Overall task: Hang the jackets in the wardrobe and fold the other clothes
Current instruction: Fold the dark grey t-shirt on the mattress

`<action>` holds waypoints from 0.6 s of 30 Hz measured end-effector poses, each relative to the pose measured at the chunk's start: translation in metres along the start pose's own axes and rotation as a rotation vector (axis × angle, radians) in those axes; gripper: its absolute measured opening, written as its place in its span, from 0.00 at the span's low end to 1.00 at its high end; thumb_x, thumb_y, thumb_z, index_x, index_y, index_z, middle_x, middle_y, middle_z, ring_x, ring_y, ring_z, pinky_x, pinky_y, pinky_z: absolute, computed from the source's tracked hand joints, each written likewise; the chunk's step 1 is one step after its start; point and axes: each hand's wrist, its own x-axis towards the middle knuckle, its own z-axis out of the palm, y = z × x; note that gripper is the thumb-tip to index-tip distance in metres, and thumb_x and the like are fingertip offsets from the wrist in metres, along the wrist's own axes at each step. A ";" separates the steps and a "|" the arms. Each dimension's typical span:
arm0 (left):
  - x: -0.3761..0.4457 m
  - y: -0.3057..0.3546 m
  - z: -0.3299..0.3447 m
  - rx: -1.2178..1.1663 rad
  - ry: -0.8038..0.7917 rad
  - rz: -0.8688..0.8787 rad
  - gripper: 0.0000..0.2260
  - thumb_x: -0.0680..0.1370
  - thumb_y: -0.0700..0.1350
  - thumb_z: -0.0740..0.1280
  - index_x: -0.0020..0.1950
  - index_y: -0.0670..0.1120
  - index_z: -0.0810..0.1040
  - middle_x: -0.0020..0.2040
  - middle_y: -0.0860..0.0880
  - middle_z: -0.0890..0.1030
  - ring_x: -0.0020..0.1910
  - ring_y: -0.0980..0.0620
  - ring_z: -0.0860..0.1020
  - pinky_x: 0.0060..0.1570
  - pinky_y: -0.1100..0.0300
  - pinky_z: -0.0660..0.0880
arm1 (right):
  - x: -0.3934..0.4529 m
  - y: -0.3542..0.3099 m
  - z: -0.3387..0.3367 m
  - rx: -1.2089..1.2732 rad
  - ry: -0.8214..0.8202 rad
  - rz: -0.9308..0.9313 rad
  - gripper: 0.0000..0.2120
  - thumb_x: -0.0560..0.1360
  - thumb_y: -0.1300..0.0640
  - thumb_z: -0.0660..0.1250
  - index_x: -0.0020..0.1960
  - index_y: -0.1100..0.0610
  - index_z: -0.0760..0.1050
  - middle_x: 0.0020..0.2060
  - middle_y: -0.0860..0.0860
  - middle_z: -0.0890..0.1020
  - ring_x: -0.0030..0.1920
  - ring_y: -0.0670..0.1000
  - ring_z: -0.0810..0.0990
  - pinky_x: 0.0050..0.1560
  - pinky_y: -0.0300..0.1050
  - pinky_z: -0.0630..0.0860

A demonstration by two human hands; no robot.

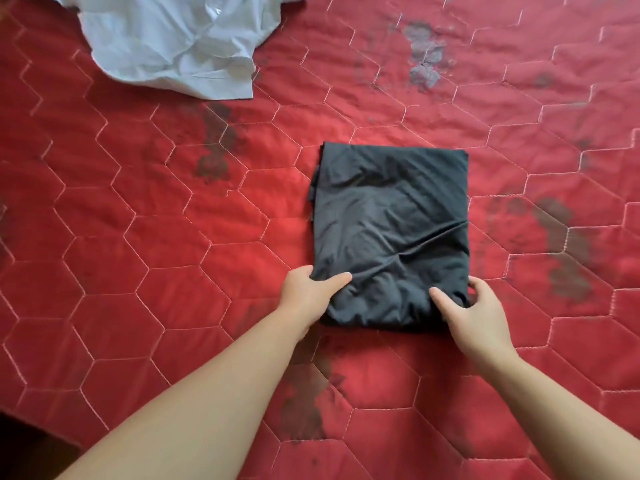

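Your left hand (306,296) and right hand (474,308) pinch the black garment's (391,230) near corners | folded, mid-bed (138,237) | white shirt (166,39) at far-left edge unfolded.

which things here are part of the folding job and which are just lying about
In the job:
dark folded garment, gripped at its near corners by the left hand and the right hand
crumpled pale shirt, not yet folded

Lying about:
red quilted bedspread, only the work surface

Folded garment (391,233) on quilt (138,237)
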 end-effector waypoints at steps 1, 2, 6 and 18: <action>-0.001 0.000 -0.003 -0.101 -0.079 -0.073 0.12 0.69 0.48 0.78 0.49 0.44 0.83 0.43 0.50 0.86 0.45 0.49 0.84 0.43 0.57 0.79 | 0.001 -0.001 -0.002 0.044 -0.057 0.045 0.19 0.70 0.52 0.75 0.58 0.52 0.76 0.47 0.46 0.83 0.46 0.47 0.81 0.46 0.44 0.72; -0.001 0.000 -0.006 -0.161 -0.164 -0.132 0.12 0.70 0.46 0.78 0.51 0.44 0.83 0.45 0.48 0.86 0.47 0.48 0.84 0.49 0.52 0.81 | 0.003 0.000 -0.006 0.102 -0.125 0.092 0.14 0.70 0.53 0.75 0.55 0.53 0.78 0.44 0.46 0.84 0.42 0.45 0.82 0.43 0.43 0.74; -0.004 0.004 -0.017 -0.162 -0.380 -0.237 0.13 0.71 0.41 0.76 0.55 0.45 0.82 0.49 0.48 0.86 0.50 0.49 0.84 0.54 0.48 0.80 | 0.009 0.000 -0.026 0.299 -0.518 0.326 0.06 0.74 0.56 0.72 0.49 0.56 0.81 0.37 0.47 0.84 0.34 0.43 0.79 0.32 0.38 0.73; -0.034 0.019 -0.024 -0.218 -0.388 -0.315 0.12 0.76 0.41 0.71 0.59 0.44 0.79 0.52 0.45 0.85 0.50 0.46 0.84 0.45 0.53 0.80 | 0.017 -0.030 -0.078 0.062 -0.696 0.263 0.11 0.74 0.52 0.72 0.53 0.55 0.82 0.50 0.50 0.86 0.51 0.49 0.83 0.53 0.48 0.78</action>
